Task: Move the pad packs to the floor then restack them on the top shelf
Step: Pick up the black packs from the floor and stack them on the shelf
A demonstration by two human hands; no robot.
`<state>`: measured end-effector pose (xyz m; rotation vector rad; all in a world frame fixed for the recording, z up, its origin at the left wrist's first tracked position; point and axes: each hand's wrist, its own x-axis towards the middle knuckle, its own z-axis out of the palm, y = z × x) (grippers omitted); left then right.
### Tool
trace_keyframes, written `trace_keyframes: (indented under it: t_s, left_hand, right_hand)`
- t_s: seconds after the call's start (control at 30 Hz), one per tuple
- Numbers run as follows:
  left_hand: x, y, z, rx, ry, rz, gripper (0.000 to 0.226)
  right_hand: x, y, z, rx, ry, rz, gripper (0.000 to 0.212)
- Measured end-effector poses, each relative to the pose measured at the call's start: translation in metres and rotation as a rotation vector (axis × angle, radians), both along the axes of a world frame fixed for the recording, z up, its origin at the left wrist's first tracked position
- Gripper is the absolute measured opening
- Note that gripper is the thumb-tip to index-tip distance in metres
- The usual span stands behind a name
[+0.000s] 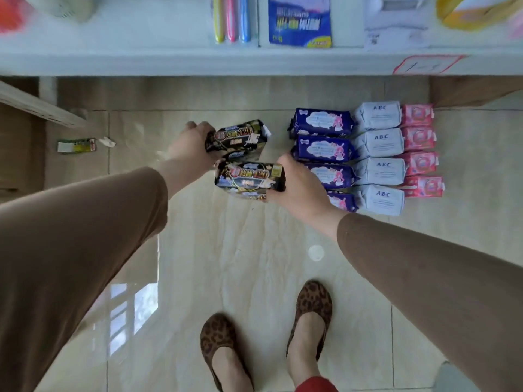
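Note:
My left hand (192,145) grips a black pad pack (237,135) by its left end, above the tiled floor. Just below it, my right hand (300,183) holds a second black pad pack (249,178) by its right end. More black packaging shows between and under the two packs. To the right, pad packs lie on the floor in three columns: dark blue packs (322,124), pale ABC packs (379,142) and pink packs (418,140). My right hand covers part of the lower blue packs.
A white shelf edge (254,62) runs across the top, with toothbrushes (230,18) and a blue packet (300,21) on it. A green-white wrapper (76,145) lies on the floor at left. My feet in leopard-print shoes (311,309) stand below.

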<state>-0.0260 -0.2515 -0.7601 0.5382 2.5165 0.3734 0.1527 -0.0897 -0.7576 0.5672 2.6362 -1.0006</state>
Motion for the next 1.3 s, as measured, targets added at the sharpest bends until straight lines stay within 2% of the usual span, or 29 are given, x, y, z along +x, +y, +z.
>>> trace_keyframes:
  t_s: [0.17,0.3,0.43,0.57,0.7,0.87,1.03,1.3]
  left_hand:
    - [0.019,-0.043,0.142,0.07,-0.022,0.018,0.049]
    - [0.027,-0.057,0.283,0.145,0.011,0.019,0.056]
    - [0.029,-0.059,0.431,0.234,0.021,0.021,0.054]
    - [0.035,-0.059,0.559,0.336,0.06,0.007,0.053]
    - [0.036,-0.05,0.648,0.421,0.109,-0.008,0.051]
    - [0.004,-0.009,0.716,0.498,0.204,-0.067,0.039]
    - [-0.046,0.069,0.767,0.548,0.287,-0.085,0.038]
    - [-0.129,0.163,0.788,0.441,0.391,-0.141,0.034]
  right_hand:
    - [0.03,0.005,0.142,-0.226,0.023,-0.175,0.057]
    - [0.037,0.013,0.28,-0.474,0.033,-0.349,0.054]
    - [0.038,0.029,0.415,-0.56,0.082,-0.408,0.08]
    - [0.037,0.037,0.543,-0.507,0.19,-0.335,0.069]
    - [0.036,0.049,0.646,-0.541,0.302,-0.294,0.049]
    - [0.013,0.088,0.714,-0.56,0.455,-0.264,0.037]
    - [-0.033,0.154,0.745,-0.593,0.58,-0.261,0.036]
    - [-0.112,0.225,0.758,-0.565,0.564,-0.196,0.041]
